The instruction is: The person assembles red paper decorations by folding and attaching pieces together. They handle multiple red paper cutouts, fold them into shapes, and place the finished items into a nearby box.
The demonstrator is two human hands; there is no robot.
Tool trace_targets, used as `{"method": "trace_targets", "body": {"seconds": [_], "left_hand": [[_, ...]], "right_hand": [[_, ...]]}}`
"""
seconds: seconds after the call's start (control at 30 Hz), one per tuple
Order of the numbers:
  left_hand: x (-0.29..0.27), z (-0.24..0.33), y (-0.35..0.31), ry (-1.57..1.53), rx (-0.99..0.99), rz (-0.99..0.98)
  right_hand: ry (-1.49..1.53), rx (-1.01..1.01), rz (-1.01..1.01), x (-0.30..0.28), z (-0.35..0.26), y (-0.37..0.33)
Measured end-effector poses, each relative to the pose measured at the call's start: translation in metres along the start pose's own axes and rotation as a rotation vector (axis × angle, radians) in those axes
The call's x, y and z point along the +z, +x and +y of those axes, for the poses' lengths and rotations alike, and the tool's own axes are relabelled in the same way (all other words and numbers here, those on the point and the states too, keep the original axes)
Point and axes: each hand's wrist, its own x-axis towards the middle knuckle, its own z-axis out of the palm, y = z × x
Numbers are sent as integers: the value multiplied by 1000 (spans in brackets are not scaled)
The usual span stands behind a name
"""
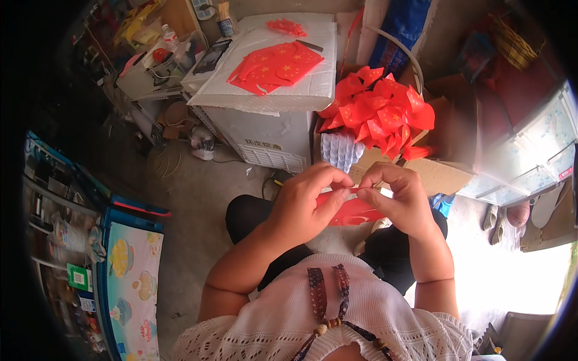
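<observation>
Between my left hand [310, 195] and my right hand [400, 195], a small red flag [355, 213] is stretched above my lap. Both hands pinch its upper edge between thumb and fingers, close together. The edge looks rolled or folded there; whether a stick is inside it I cannot make out. Ahead, a fanned pile of flat red flags [277, 66] with yellow stars lies on a white foam-covered top [211, 87]. Behind it sits a small heap of red pieces [286, 27].
A cardboard box [442, 174] ahead to the right holds a large bunch of red flags [385, 114]. A dark flat bar [309, 46] and a phone [212, 57] lie by the pile. Left stands a cabinet with a patterned panel [135, 283]; far right, a white drawer unit [530, 144].
</observation>
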Motion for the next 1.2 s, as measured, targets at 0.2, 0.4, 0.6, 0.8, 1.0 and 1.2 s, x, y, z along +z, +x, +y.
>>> {"method": "trace_targets", "body": {"seconds": [0.2,0.4,0.6,0.8,1.0,1.2], "left_hand": [[-2,3,-1,-82,-29,-30],[-2,3,-1,-101,-48,-47],[-2,4,0,-106,-47,-71],[-4,3,1,-129,-62,-88],[-1,4,-1,-97,-64,7],[0,6,-2,-19,18,33]], "right_hand": [[98,13,-58,0,0,0],[177,35,-114,-2,5,0],[248,63,-161,-4,5,1],[43,-40,-49,-1,2,1],[-790,-615,310,13,1,-3],[-948,-689,386,22,-1,-6]]}}
